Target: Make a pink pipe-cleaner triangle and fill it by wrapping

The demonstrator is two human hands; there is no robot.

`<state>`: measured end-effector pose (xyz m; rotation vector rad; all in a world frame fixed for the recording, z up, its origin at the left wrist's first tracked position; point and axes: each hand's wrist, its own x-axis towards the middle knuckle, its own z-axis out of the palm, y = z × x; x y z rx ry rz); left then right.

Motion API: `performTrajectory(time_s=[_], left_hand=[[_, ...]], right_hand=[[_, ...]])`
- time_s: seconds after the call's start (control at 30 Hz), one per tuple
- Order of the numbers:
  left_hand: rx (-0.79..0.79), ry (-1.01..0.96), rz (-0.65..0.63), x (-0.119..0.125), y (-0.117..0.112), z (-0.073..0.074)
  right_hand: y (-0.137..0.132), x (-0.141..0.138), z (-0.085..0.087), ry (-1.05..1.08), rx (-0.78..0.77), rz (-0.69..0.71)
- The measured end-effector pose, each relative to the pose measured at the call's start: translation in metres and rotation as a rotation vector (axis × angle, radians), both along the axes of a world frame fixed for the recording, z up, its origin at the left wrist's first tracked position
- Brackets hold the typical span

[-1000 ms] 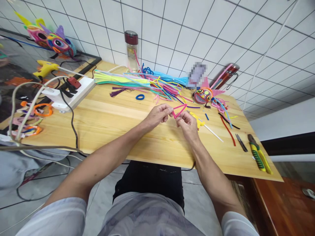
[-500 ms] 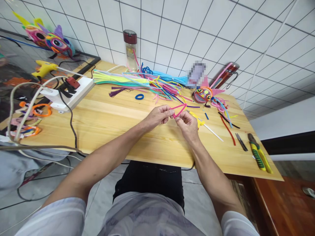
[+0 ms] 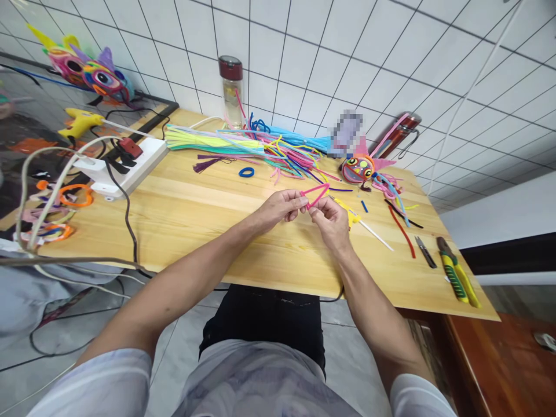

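A bright pink pipe cleaner (image 3: 316, 189), bent into a narrow triangle, is held between my two hands above the wooden table (image 3: 243, 255). My left hand (image 3: 284, 207) pinches its left end with thumb and forefinger. Fingers of my right hand (image 3: 330, 219) are closed on its lower side, near the middle. The triangle's point reaches up and to the right. Partly hidden behind my right hand lies a yellow glue gun (image 3: 351, 213) with a white glue stick. A colourful face ornament (image 3: 358, 169) with pink ears sits beyond, to the right.
Bundled pipe cleaners (image 3: 217, 141) lie along the back, beside a glass bottle (image 3: 231, 92). A power strip (image 3: 130, 171) with cables and another yellow glue gun (image 3: 82, 123) are at left. Small snips (image 3: 425, 252) and pliers (image 3: 456, 271) rest near the right edge.
My hands and the pink pipe cleaner stay almost exactly in place. The whole view has shifted very slightly.
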<state>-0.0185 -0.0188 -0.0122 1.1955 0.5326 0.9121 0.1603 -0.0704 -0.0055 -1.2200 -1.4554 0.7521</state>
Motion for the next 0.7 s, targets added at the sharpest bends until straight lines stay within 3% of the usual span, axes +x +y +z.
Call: performTrajectory(time_s=[0.13, 0.23, 0.3, 0.37, 0.43, 0.5, 0.7], left_hand=[[-0.015, 0.014, -0.022, 0.001, 0.002, -0.004], [0.052, 0.026, 0.116, 0.001, 0.002, -0.006], [0.221, 0.089, 0.328, 0.000, -0.001, -0.008], [0.508, 0.212, 0.514, 0.000, -0.006, -0.010], [0.805, 0.353, 0.590, 0.001, -0.012, -0.013], [0.993, 0.462, 0.597, 0.002, -0.017, -0.017], [1.115, 0.561, 0.648, 0.004, -0.017, -0.026]], right_hand=[[0.000, -0.002, 0.003, 0.022, -0.009, 0.013], [0.001, -0.002, 0.007, 0.056, -0.035, -0.004], [0.002, -0.002, 0.009, 0.073, -0.066, -0.024], [0.003, -0.001, 0.010, 0.096, -0.095, -0.047], [0.004, -0.001, 0.011, 0.127, -0.113, -0.062], [0.005, 0.000, 0.010, 0.151, -0.126, -0.065], [0.004, -0.002, 0.006, 0.145, -0.140, -0.040]])
